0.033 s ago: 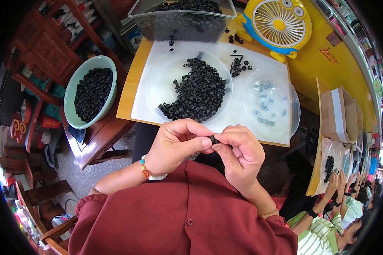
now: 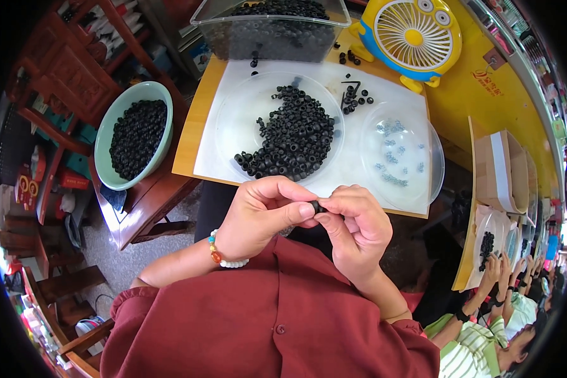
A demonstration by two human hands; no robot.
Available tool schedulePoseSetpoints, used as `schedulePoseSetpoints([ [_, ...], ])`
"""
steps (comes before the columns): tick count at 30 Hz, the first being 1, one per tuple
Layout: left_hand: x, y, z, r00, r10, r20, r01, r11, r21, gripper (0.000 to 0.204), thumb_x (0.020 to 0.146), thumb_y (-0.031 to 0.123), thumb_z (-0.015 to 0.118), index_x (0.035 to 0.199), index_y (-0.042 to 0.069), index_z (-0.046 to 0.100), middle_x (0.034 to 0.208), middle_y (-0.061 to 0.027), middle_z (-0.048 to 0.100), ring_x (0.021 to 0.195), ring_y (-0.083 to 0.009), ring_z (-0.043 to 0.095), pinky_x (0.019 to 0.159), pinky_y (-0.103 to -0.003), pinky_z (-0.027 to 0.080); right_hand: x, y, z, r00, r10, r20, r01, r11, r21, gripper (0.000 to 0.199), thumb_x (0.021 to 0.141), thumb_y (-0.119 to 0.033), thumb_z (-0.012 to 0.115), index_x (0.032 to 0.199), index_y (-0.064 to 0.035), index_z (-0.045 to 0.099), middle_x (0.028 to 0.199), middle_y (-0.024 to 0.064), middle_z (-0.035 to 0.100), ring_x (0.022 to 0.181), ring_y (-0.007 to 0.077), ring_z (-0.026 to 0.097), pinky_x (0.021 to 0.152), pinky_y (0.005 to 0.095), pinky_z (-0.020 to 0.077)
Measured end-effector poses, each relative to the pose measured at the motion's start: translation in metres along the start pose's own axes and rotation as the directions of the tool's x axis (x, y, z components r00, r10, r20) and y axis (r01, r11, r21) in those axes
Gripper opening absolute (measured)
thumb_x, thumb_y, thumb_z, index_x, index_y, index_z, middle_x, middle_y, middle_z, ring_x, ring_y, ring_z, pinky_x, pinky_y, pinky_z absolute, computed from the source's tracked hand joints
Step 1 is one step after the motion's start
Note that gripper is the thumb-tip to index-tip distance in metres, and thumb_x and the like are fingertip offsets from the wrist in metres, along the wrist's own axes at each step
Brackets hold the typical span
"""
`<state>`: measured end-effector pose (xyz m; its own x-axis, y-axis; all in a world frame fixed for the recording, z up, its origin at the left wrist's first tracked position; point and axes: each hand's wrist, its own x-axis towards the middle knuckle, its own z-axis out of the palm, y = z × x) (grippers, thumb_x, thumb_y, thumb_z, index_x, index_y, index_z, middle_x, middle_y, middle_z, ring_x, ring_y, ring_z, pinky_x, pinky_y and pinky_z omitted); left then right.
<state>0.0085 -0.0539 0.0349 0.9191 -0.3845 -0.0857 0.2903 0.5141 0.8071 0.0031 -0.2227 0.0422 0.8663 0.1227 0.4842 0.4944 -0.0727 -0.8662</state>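
Between the fingertips of both hands, just off the table's near edge, is a small round black part [image 2: 317, 206]. My left hand [image 2: 264, 205] pinches it from one side, thumb and forefinger closed. From the other side my right hand [image 2: 358, 230] grips it with thumb and fingertips, which hide much of it. Beyond my hands lies a shallow clear round tray [image 2: 239, 123] with a heap of small black ring-like parts [image 2: 296, 135]. To its right, a second clear round tray [image 2: 416, 183] holds scattered small silvery pieces [image 2: 392, 151], too small to name.
A clear bin [image 2: 271, 41] of black parts stands at the back. Near it are a yellow-and-blue fan [image 2: 412, 38] and a black hex key [image 2: 351, 88] among loose parts. A pale green basin [image 2: 104, 154] of black parts sits left. Other people's hands [image 2: 494, 271] work at the right.
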Motion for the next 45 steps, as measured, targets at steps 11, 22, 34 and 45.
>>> schedulePoseSetpoints([
  [11,0.001,0.001,0.004,0.967,-0.247,0.058,0.251,0.906,-0.340,0.014,0.088,0.009,0.060,0.100,0.000,0.062,0.090,-0.0084,0.066,0.079,-0.0144,0.066,0.074,-0.027,0.056,-0.002,0.004,-0.012,0.991,-0.135,-0.009,0.133,0.985,-0.109,0.018,0.074,0.007,0.068,0.090,0.0011,0.062,0.082,0.0116,0.063,0.070,0.0192,0.059,0.064,0.0268,0.0471],
  [22,-0.001,0.000,0.000,0.901,-0.364,0.235,0.432,0.710,-0.556,0.024,0.092,0.020,0.055,0.108,0.002,0.058,0.084,-0.0059,0.063,0.069,-0.0134,0.064,0.075,-0.032,0.058,0.007,-0.014,-0.004,1.000,-0.021,0.007,0.021,0.996,0.081,0.026,0.073,0.007,0.068,0.097,0.0011,0.064,0.095,0.0134,0.058,0.080,0.0190,0.060,0.069,0.0269,0.0492],
  [34,-0.050,0.033,0.055,0.803,-0.146,0.578,0.501,0.691,-0.521,0.029,0.067,0.003,0.080,0.094,0.001,0.069,0.087,-0.0116,0.068,0.075,-0.0161,0.065,0.064,-0.023,0.053,0.021,-0.076,-0.001,0.897,-0.443,-0.015,0.397,0.789,0.468,0.007,0.074,-0.005,0.069,0.081,-0.0014,0.069,0.088,0.0158,0.061,0.067,0.0203,0.053,0.067,0.0348,0.0445],
  [45,-0.028,0.059,0.056,0.680,-0.347,0.646,0.442,0.897,0.017,0.028,0.065,0.010,0.083,0.088,0.001,0.070,0.081,-0.0075,0.067,0.068,-0.0129,0.062,0.059,-0.022,0.049,0.019,-0.075,-0.007,0.844,-0.531,0.077,0.454,0.783,0.425,0.010,0.070,-0.005,0.070,0.080,-0.0041,0.069,0.089,0.0113,0.059,0.072,0.0204,0.053,0.067,0.0376,0.0481],
])
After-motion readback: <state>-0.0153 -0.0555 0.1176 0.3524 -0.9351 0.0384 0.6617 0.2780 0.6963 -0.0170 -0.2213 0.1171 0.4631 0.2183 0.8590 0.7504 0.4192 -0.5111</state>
